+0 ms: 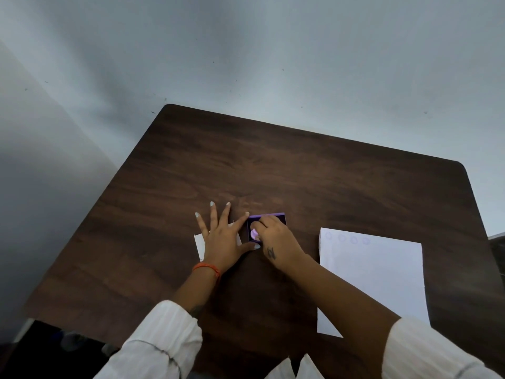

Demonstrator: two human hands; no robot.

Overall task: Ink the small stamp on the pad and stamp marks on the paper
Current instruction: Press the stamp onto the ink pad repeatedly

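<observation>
A small purple ink pad lies near the middle of the dark wooden table. My right hand is closed around a small lilac stamp and holds it down on the pad. My left hand rests flat with fingers spread, its index finger and thumb touching the pad's left side. A white sheet of paper lies to the right, with a row of several faint round purple marks along its top edge.
A small white slip of paper lies partly under my left hand. The table has rounded far corners and stands against a pale wall. Its left edge drops to a dark floor.
</observation>
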